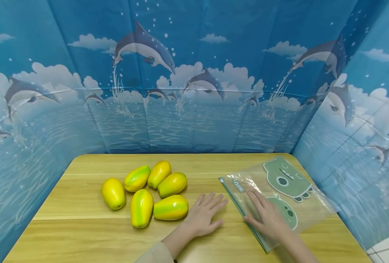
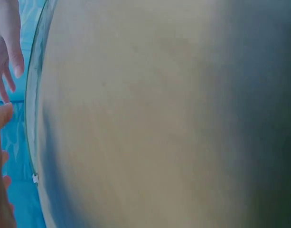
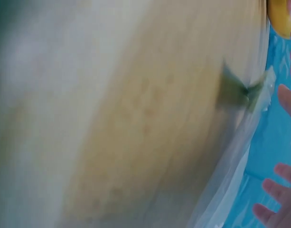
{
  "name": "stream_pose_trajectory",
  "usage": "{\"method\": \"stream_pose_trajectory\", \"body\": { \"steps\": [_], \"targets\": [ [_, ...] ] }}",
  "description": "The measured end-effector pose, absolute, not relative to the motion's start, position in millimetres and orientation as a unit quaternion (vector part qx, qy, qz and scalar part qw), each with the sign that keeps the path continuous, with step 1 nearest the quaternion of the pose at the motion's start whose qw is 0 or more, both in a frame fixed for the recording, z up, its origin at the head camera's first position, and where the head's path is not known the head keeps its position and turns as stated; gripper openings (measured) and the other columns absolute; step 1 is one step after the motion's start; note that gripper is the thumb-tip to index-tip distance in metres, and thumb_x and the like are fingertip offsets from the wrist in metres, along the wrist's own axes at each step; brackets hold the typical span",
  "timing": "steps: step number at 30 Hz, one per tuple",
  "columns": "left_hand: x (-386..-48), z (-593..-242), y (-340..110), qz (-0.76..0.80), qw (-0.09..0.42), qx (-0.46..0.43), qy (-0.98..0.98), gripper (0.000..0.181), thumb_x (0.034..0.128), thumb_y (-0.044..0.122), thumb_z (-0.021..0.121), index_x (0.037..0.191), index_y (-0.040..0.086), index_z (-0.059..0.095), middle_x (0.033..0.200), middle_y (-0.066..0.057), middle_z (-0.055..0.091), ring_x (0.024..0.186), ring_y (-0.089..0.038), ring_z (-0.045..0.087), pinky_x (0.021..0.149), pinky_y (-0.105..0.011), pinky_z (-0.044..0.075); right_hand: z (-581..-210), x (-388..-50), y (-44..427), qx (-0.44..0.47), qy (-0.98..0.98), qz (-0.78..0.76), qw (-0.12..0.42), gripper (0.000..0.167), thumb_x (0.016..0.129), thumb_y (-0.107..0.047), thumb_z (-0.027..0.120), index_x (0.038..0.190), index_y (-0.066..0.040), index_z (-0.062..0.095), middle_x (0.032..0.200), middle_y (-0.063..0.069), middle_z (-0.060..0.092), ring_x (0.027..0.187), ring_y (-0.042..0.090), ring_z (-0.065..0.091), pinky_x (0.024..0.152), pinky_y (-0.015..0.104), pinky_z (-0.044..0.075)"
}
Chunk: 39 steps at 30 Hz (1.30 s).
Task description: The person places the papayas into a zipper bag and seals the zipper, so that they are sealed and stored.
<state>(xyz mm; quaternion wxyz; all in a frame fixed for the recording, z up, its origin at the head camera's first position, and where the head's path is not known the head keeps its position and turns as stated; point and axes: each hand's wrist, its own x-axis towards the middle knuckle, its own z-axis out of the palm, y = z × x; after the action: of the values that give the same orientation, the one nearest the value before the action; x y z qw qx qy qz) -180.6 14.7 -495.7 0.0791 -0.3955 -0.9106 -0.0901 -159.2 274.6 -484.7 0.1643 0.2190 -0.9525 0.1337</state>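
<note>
Several yellow-green fruits, one of them (image 1: 170, 208) closest to my left hand, lie in a cluster on the left half of the wooden table (image 1: 92, 233). My left hand (image 1: 203, 215), palm down with spread fingers, rests on the wood just right of that fruit. To the right lies a clear zip bag (image 1: 316, 215) with green cartoon prints, its zip edge facing my hands. Over its left part is my right hand (image 1: 269, 218), fingers extended and holding nothing; whether it presses on the bag is unclear. Both wrist views show mostly blurred table, with fingers at the edge.
A blue curtain (image 1: 194, 120) printed with dolphins and clouds surrounds the table's back and sides. White floor tiles (image 1: 386, 246) show at the lower right, beyond the table.
</note>
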Motion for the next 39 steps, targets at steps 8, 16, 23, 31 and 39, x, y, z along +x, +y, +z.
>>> {"method": "stream_pose_trajectory", "body": {
  "steps": [8,16,23,31,39],
  "targets": [
    [-187.1,-505.0,27.8,-0.049,0.032,-0.414,-0.908,0.057,0.0955,0.053,0.026,0.147,0.029,0.016,0.152,0.006,0.017,0.138,-0.019,0.017,0.111,-0.045,0.015,-486.0,-156.3,270.1,0.220,-0.960,0.117,0.130,0.081,0.078,-0.042,0.069,0.143,-0.014,0.030,0.137,0.019,0.039,0.117,0.039,0.044,0.089,0.060,0.039],
    [-189.1,-512.0,39.6,-0.015,0.006,-0.409,-0.913,0.055,0.0957,0.054,0.020,0.146,0.033,0.015,0.152,0.010,0.012,0.138,-0.016,0.014,0.112,-0.043,0.014,-488.8,-154.1,265.4,0.244,-0.955,0.110,0.129,0.077,0.079,-0.038,0.070,0.141,-0.010,0.034,0.136,0.019,0.041,0.120,0.037,0.043,0.089,0.058,0.040],
    [-193.1,-515.7,47.1,-0.021,-0.010,-0.402,-0.916,0.054,0.0959,0.054,0.017,0.146,0.035,0.011,0.152,0.013,0.008,0.139,-0.016,0.011,0.112,-0.043,0.012,-492.2,-150.2,263.1,0.240,-0.960,0.105,0.104,0.073,0.081,-0.037,0.068,0.141,-0.012,0.034,0.136,0.018,0.041,0.122,0.036,0.041,0.090,0.057,0.040],
    [-195.9,-513.4,54.3,-0.012,-0.030,-0.395,-0.918,0.054,0.0954,0.055,0.015,0.146,0.036,0.011,0.152,0.014,0.006,0.139,-0.014,0.009,0.113,-0.042,0.010,-493.1,-145.9,261.1,0.233,-0.964,0.101,0.081,0.068,0.085,-0.035,0.063,0.142,-0.014,0.033,0.136,0.017,0.042,0.122,0.036,0.041,0.091,0.058,0.039],
    [-195.4,-512.1,55.7,-0.012,-0.042,-0.388,-0.921,0.054,0.0952,0.055,0.014,0.146,0.036,0.014,0.152,0.015,0.006,0.139,-0.013,0.007,0.113,-0.041,0.010,-497.2,-144.3,261.4,0.229,-0.966,0.097,0.072,0.062,0.088,-0.025,0.061,0.142,-0.016,0.033,0.135,0.015,0.043,0.121,0.033,0.043,0.091,0.056,0.039]
  ]
}}
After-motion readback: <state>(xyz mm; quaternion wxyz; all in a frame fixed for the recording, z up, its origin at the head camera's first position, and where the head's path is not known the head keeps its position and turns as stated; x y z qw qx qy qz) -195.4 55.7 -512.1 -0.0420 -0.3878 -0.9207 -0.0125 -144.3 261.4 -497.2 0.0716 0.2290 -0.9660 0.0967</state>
